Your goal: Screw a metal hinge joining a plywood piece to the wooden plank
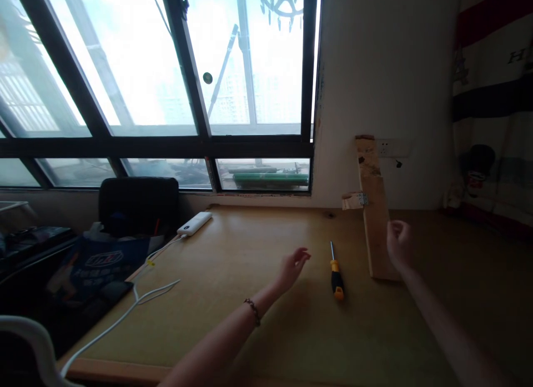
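Reaching out, left hand [293,267] open beside screwdriver [336,277]; right hand [398,244] seemingly loosely curled, empty, at plank [375,209].

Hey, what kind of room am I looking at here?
Probably a home room used as a makeshift workspace: a wooden desk under a big window, with a screwdriver and a hinged wooden plank lying on it, plus a power bank charging.

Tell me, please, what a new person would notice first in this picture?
Probably the yellow-handled screwdriver lying on the wooden desk, between the empty left hand and the right hand. Just beyond the right hand, a wooden plank with a small metal hinge leans against the wall. At the far left of the desk, a white power bank lies with its cable under the big window.
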`<state>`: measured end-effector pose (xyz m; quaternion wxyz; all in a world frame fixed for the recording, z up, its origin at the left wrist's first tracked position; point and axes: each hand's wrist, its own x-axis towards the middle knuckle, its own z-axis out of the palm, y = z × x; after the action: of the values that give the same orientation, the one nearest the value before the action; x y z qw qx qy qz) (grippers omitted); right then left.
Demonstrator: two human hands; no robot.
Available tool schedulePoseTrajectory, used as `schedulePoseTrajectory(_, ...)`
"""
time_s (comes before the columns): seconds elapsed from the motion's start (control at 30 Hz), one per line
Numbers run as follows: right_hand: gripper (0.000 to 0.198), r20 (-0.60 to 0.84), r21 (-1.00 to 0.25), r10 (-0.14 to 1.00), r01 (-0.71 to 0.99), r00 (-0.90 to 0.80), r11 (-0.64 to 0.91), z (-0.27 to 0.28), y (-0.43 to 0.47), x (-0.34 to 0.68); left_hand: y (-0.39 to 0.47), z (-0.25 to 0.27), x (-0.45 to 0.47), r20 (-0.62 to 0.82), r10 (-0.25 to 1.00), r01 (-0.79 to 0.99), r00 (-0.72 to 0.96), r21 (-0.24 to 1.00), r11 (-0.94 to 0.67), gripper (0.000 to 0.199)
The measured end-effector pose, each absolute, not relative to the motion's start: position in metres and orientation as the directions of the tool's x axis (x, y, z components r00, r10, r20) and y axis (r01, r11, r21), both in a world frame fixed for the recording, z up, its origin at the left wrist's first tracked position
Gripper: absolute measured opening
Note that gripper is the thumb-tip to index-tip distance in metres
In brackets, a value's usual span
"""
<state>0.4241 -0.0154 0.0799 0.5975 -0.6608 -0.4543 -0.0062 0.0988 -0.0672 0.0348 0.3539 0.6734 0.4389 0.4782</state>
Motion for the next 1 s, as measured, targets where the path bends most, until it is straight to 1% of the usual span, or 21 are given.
schedulePoseTrajectory(0.03, 0.043, 0.542, -0.769, 0.659, 0.624, 0.522, 0.139, 0.075, -0.033, 0.407, -0.07, 0.031, 0.081, 0.273, 0.955, 0.268, 0.114, 0.917, -0.294, 0.03)
schedulePoseTrajectory(0.07, 0.041, 0.5, -0.752, 0.75, 0.647, 0.432, 0.128, 0.068, -0.051, 0.389, -0.073, 0.027, 0.064, 0.226, 0.971, 0.314, 0.084, 0.919, -0.241, 0.032)
schedulePoseTrajectory(0.1, 0.04, 0.437, -0.731, 0.832, 0.673, 0.34, 0.109, 0.059, -0.069, 0.368, -0.075, 0.023, 0.049, 0.22, 0.974, 0.38, 0.047, 0.898, -0.221, 0.035)
schedulePoseTrajectory(0.13, 0.041, 0.381, -0.702, 0.883, 0.707, 0.273, 0.084, 0.049, -0.085, 0.347, -0.078, 0.021, 0.036, 0.258, 0.966, 0.456, 0.009, 0.859, -0.234, 0.037)
schedulePoseTrajectory(0.17, 0.042, 0.353, -0.655, 0.909, 0.752, 0.222, 0.07, 0.039, -0.1, 0.326, -0.08, 0.02, 0.024, 0.314, 0.949, 0.533, -0.019, 0.807, -0.256, 0.039)
schedulePoseTrajectory(0.23, 0.05, 0.327, -0.512, 0.925, 0.859, 0.193, 0.001, 0.022, -0.12, 0.288, -0.085, 0.02, 0.007, 0.4, 0.913, 0.631, -0.084, 0.73, -0.262, 0.043)
schedulePoseTrajectory(0.3, 0.055, 0.316, -0.366, 0.931, 0.929, 0.184, -0.059, 0.012, -0.129, 0.261, -0.088, 0.022, -0.003, 0.467, 0.872, 0.68, -0.149, 0.688, -0.252, 0.046)
schedulePoseTrajectory(0.33, 0.053, 0.316, -0.306, 0.929, 0.947, 0.194, -0.094, 0.011, -0.13, 0.252, -0.089, 0.023, -0.006, 0.488, 0.854, 0.694, -0.179, 0.678, -0.243, 0.047)
schedulePoseTrajectory(0.4, 0.044, 0.322, -0.2, 0.921, 0.967, 0.217, -0.158, 0.011, -0.129, 0.243, -0.089, 0.023, -0.008, 0.509, 0.836, 0.718, -0.208, 0.66, -0.223, 0.049)
schedulePoseTrajectory(0.47, 0.033, 0.333, -0.107, 0.919, 0.977, 0.211, -0.185, 0.013, -0.125, 0.244, -0.088, 0.021, -0.009, 0.503, 0.843, 0.749, -0.191, 0.63, -0.207, 0.05)
schedulePoseTrajectory(0.53, 0.028, 0.345, -0.041, 0.919, 0.982, 0.189, -0.187, 0.013, -0.12, 0.252, -0.088, 0.017, -0.007, 0.499, 0.856, 0.788, -0.134, 0.578, -0.213, 0.05)
schedulePoseTrajectory(0.67, 0.024, 0.379, -0.008, 0.901, 0.974, 0.211, -0.225, 0.011, -0.111, 0.275, -0.093, 0.012, -0.003, 0.506, 0.862, 0.842, 0.013, 0.459, -0.282, 0.05)
schedulePoseTrajectory(0.73, 0.024, 0.384, -0.002, 0.899, 0.974, 0.21, -0.227, 0.01, -0.107, 0.288, -0.095, 0.012, -0.001, 0.506, 0.861, 0.854, 0.05, 0.426, -0.3, 0.05)
schedulePoseTrajectory(0.8, 0.024, 0.38, -0.006, 0.901, 0.975, 0.208, -0.223, 0.009, -0.104, 0.297, -0.096, 0.013, -0.001, 0.502, 0.864, 0.857, 0.046, 0.424, -0.292, 0.049)
schedulePoseTrajectory(1.0, 0.027, 0.383, -0.062, 0.891, 0.969, 0.244, -0.239, 0.004, -0.103, 0.303, -0.098, 0.018, 0.0, 0.488, 0.873, 0.833, -0.003, 0.484, -0.268, 0.048)
